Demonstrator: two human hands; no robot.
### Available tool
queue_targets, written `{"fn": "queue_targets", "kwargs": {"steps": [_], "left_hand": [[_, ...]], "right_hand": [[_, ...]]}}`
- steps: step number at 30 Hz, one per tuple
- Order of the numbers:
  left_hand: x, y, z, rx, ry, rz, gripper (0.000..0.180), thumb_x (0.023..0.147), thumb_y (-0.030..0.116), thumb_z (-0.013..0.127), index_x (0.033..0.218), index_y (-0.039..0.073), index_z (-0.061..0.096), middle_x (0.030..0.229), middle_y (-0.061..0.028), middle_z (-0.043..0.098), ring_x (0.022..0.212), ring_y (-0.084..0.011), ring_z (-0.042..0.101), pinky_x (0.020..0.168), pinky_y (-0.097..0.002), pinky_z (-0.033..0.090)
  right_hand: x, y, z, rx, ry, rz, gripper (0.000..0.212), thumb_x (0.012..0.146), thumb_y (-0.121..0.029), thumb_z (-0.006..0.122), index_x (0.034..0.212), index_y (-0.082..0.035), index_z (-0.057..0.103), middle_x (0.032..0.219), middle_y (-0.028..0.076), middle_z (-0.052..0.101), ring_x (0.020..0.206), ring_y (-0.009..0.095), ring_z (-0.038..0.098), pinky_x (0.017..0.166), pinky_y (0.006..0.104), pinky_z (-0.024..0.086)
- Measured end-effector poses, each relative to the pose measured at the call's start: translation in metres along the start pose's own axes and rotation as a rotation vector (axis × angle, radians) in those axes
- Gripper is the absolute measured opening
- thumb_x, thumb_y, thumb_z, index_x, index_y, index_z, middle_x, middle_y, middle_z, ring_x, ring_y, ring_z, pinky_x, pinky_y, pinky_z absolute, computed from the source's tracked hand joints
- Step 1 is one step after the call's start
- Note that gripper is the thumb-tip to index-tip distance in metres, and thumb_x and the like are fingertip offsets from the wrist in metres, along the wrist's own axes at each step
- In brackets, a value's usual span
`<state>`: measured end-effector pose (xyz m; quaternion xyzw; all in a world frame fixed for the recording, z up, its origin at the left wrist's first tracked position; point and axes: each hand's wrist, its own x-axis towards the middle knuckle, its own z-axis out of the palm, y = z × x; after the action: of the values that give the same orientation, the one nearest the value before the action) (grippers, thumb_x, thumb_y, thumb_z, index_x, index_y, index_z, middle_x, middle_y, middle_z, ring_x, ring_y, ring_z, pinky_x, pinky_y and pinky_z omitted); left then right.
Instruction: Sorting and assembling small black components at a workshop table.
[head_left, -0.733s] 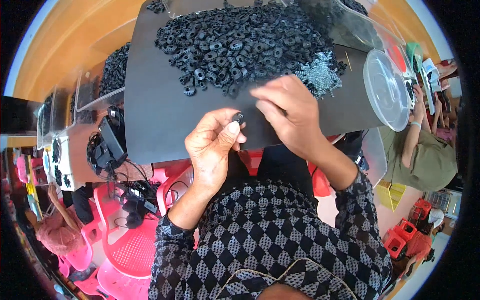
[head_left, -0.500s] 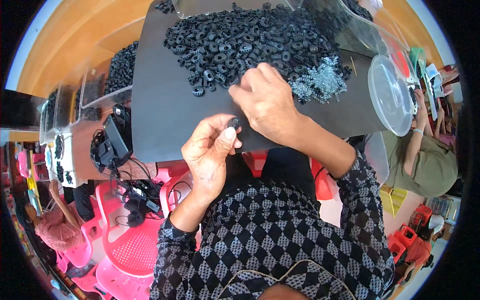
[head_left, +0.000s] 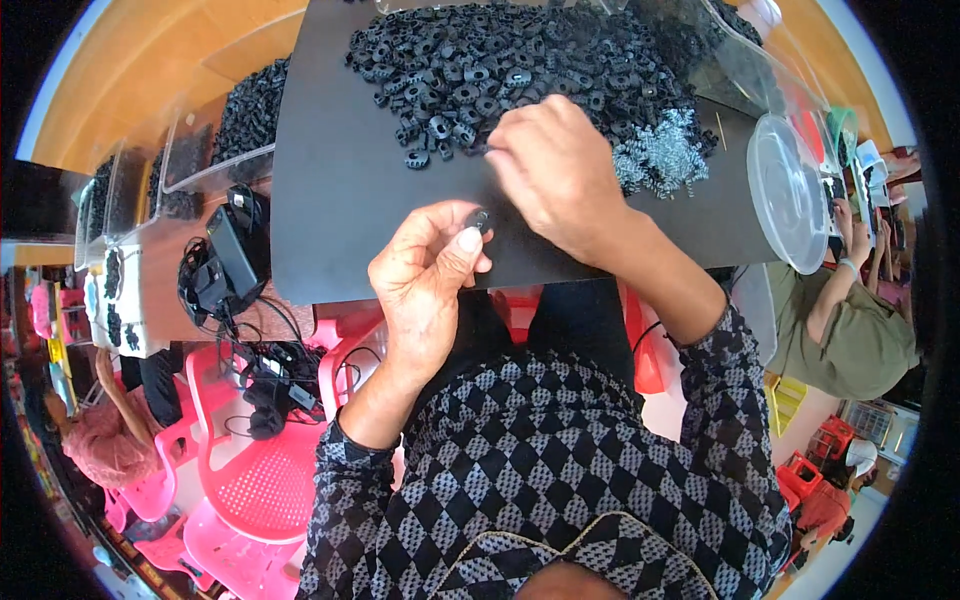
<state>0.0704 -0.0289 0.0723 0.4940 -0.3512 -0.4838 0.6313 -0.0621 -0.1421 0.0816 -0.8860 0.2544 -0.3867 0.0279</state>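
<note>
Here, my left hand (head_left: pixel 420 265) holds a small black piece (head_left: pixel 481 219) pinched between thumb and bent forefinger, over the table (head_left: pixel 325 210) close to its front edge. My right hand (head_left: pixel 562 175) has its fingers curled in at the near side of the pile of black pieces (head_left: pixel 460 60); the fingertips are blurred and partly hidden, so I cannot tell whether they hold anything. To the right of that hand lies the heap of silvery springs (head_left: pixel 668 152), set against the pile. In my judgement, three faults are likeliest. First, the held piece is small and gripped by little more than the fingertips; a slack pinch could let it slip and, with the edge so near, drop toward my lap. Second, a sweep of my right hand, rather than a clean pick, could drag several pieces out of the pile and spread them toward me. Third, the springs look thin and tangled, so a careless brush of the hand or wrist might scatter them among the black pieces, where they would be hard to find. The thin stick (head_left: pixel 721 131) and the clear round lid (head_left: pixel 787 200), farther right, lie apart from both hands and seem unlikely to interfere.
</note>
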Motion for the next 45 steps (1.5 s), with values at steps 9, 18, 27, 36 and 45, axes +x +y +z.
{"fn": "queue_targets", "kwargs": {"steps": [9,18,27,36,45], "left_hand": [[0.003,-0.001,0.009,-0.096,-0.123,-0.099,0.016,0.087,0.004,0.059,0.1,-0.005,0.059,0.083,-0.0118,0.065,0.06,-0.0119,0.059,0.05,-0.02,0.044],[0.001,0.0,0.019,-0.116,-0.177,-0.105,0.016,0.086,0.002,0.06,0.099,-0.006,0.059,0.083,-0.0122,0.065,0.061,-0.012,0.059,0.05,-0.0199,0.045],[-0.003,-0.001,0.021,-0.068,-0.186,-0.116,0.016,0.085,0.003,0.06,0.099,-0.005,0.059,0.083,-0.0105,0.065,0.061,-0.0109,0.058,0.05,-0.0195,0.044],[-0.005,0.0,0.03,0.024,-0.169,-0.099,0.017,0.086,0.004,0.061,0.101,-0.005,0.059,0.082,-0.0089,0.065,0.059,-0.0087,0.055,0.051,-0.0188,0.044],[-0.008,-0.013,0.033,0.327,-0.116,0.168,0.015,0.085,-0.002,0.059,0.1,-0.003,0.061,0.08,-0.0047,0.062,0.059,-0.0059,0.052,0.051,-0.0176,0.044]], "right_hand": [[-0.015,-0.017,-0.055,0.699,-0.279,0.662,0.014,0.079,-0.002,0.065,0.093,-0.001,0.063,0.087,0.0,0.062,0.081,0.007,0.058,0.073,0.0213,0.045],[-0.028,-0.022,-0.05,1.015,-0.039,0.728,0.011,0.081,-0.002,0.061,0.092,0.001,0.063,0.079,0.004,0.064,0.074,0.006,0.059,0.066,0.0214,0.048],[-0.032,-0.019,-0.062,0.938,-0.203,0.711,0.011,0.08,0.002,0.064,0.091,0.002,0.066,0.087,0.003,0.062,0.078,0.007,0.056,0.068,0.0196,0.043],[-0.034,-0.02,-0.06,0.671,-0.193,0.543,0.014,0.075,0.007,0.061,0.087,0.0,0.064,0.082,0.003,0.059,0.067,0.007,0.049,0.059,0.0209,0.039],[-0.043,-0.023,-0.047,0.515,-0.028,0.396,0.018,0.073,0.01,0.06,0.087,-0.002,0.061,0.081,0.006,0.057,0.065,0.012,0.05,0.058,0.0239,0.041]]}}
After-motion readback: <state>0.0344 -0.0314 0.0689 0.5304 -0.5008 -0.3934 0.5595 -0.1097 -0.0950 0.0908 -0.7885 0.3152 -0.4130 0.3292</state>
